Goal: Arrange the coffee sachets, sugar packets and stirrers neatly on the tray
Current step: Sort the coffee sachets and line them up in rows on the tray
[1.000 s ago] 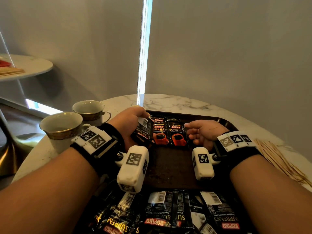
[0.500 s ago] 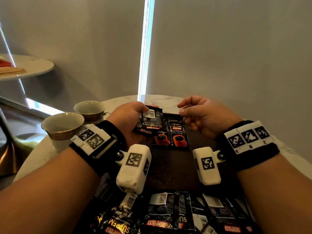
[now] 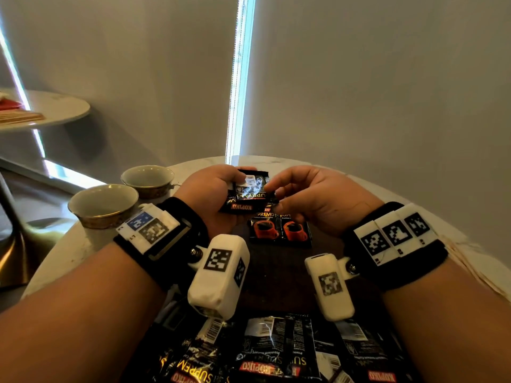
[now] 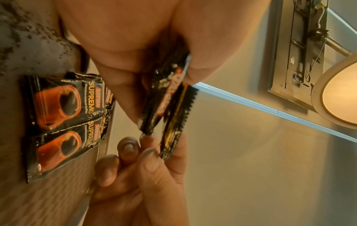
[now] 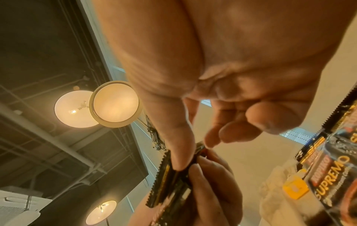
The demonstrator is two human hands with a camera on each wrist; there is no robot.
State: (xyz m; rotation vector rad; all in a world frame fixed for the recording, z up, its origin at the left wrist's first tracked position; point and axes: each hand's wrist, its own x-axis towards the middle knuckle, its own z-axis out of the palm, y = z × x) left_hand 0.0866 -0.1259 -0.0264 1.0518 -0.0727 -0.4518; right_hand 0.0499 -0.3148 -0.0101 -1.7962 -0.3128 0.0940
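Observation:
My left hand (image 3: pixel 213 194) grips a small stack of black coffee sachets (image 3: pixel 249 193) raised above the dark tray (image 3: pixel 276 275). My right hand (image 3: pixel 307 197) pinches the right edge of one sachet in that stack (image 4: pixel 173 122), thumb on top (image 5: pixel 181 152). Below the hands, two sachets with red cups (image 3: pixel 279 230) lie side by side, face up, at the tray's far end (image 4: pixel 61 122). A loose heap of sachets (image 3: pixel 262 352) covers the near end. Wooden stirrers (image 3: pixel 475 269) lie on the table right of the tray, mostly hidden by my right wrist.
Two gold-rimmed cups (image 3: pixel 103 205) (image 3: pixel 148 179) stand on the round marble table (image 3: pixel 63 258) left of the tray. A second small table (image 3: pixel 47 109) is at the far left. A grey wall with a bright window slit (image 3: pixel 237 78) is behind.
The left hand lifted its sachets up off the tray. The right hand rose from the tray and came over to pinch the stack's right edge.

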